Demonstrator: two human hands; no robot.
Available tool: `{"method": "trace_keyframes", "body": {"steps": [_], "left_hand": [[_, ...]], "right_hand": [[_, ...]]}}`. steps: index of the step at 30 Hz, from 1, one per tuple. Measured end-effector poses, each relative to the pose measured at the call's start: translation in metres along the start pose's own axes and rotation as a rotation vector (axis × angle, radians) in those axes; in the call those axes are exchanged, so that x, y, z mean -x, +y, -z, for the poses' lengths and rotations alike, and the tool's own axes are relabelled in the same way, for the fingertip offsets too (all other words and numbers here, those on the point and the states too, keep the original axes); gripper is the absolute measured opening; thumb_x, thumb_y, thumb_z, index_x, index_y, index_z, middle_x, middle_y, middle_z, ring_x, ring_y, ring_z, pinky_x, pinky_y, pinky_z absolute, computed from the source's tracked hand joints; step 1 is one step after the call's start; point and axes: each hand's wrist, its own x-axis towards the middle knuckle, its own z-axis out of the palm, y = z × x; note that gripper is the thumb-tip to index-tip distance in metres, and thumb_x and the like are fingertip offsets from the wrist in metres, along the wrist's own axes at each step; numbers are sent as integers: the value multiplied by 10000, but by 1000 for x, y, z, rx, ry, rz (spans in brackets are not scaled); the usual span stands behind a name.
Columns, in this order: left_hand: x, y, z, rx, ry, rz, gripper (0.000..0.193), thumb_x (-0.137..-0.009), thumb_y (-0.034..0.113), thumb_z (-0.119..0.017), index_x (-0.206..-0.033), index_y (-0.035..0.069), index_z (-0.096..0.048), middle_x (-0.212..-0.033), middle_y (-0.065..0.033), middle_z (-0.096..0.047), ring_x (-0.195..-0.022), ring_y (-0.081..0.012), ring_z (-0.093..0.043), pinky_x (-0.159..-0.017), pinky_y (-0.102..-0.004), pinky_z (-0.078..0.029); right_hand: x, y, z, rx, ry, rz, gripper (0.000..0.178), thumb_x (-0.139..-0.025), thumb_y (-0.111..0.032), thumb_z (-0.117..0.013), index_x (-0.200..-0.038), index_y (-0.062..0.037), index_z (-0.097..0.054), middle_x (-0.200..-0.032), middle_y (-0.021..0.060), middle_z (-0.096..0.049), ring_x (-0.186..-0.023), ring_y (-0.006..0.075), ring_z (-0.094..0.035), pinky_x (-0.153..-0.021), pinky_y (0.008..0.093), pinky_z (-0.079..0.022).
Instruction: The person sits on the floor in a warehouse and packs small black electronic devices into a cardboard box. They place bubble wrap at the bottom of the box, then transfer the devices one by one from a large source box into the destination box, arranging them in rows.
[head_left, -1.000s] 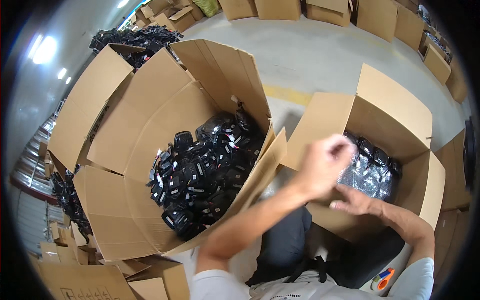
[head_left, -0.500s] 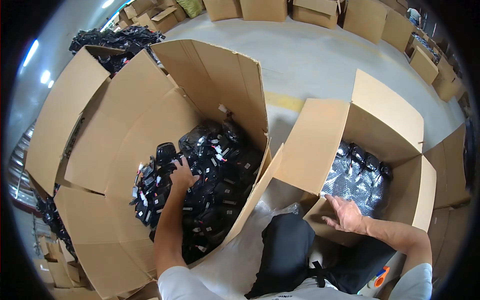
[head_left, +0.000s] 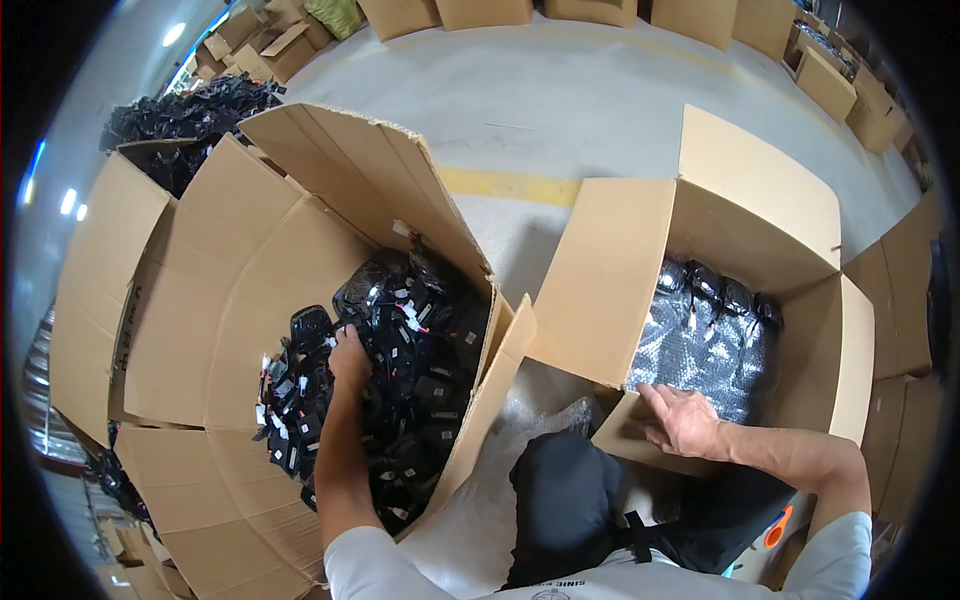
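Observation:
My left hand (head_left: 348, 356) reaches into the large cardboard box on the left. Its fingers are drawn together at a pack among the heap of black plastic-wrapped packs (head_left: 405, 400), which have white connectors and coloured wires; the hand hides most of what it grips. One rounded black pack (head_left: 311, 327) lies just beyond the fingers. Over the near edge of the right cardboard box (head_left: 600, 270) lies my right hand (head_left: 685, 420), fingers stretched and thumb apart, holding nothing. Inside that box, bubble wrap (head_left: 690, 345) spreads below a row of several black packs (head_left: 735, 295).
The left box's tall flaps (head_left: 365, 165) stand up around the heap. Another box with black bags (head_left: 195, 110) is behind it. Between the boxes are clear plastic sheeting (head_left: 540, 425) and my knee. An orange ring-shaped thing (head_left: 776, 530) sits low at the right. Cartons line the far floor.
The view has shifted, so the boxes appear further left. My left hand's spread fingers have drawn together at the heap. The right hand stays at the right box's near edge.

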Motion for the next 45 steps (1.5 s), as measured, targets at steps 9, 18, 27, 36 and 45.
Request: {"method": "trace_keyframes", "body": {"steps": [9, 18, 27, 36, 45], "left_hand": [[48, -3, 38, 145, 146, -53, 524, -715, 67, -822, -1172, 57, -566, -1168, -207, -622, -969, -442, -678, -828, -486, -564], [116, -1, 216, 1244, 241, 107, 332, -796, -7, -808, -1076, -30, -631, -857, -72, -694, -692, -130, -633, -632, -276, -529], [164, 90, 397, 1532, 343, -231, 363, -831, -2, -790, -1158, 13, -633, -935, -37, -682, -639, -80, -600, -466, -194, -457], [223, 237, 401, 1686, -29, -540, 435, -845, 0, -767, -1223, -44, -559, -971, -105, -681, -673, -116, -633, -502, -218, -517], [189, 390, 336, 1874, 245, -368, 250, -967, 101, -709, -1151, -39, -613, -942, -93, -694, -652, -170, -705, -491, -220, -512]], "right_hand": [[8, 12, -10, -8, 41, 61, 665, -934, -281, -640, -1426, 79, -375, -1069, 203, -603, -1014, 353, -651, -793, 433, -572], [13, 16, -16, -34, 60, 12, 635, -938, -308, -661, -1418, 21, -406, -1135, 202, -605, -1011, 389, -647, -795, 476, -565], [-66, -150, 110, -694, 875, 535, 524, -915, -193, -725, -1354, 14, -526, -1306, 216, -582, -1191, 391, -597, -1017, 441, -503], [-6, -46, 210, -545, 761, 572, 882, -715, -314, -920, -1410, 23, -495, -1291, 192, -600, -1196, 312, -581, -1015, 398, -482], [71, 144, 125, -1007, 557, -158, 394, -827, -125, -852, -1135, -4, -638, -994, 53, -664, -914, 147, -654, -790, 307, -566]]}}
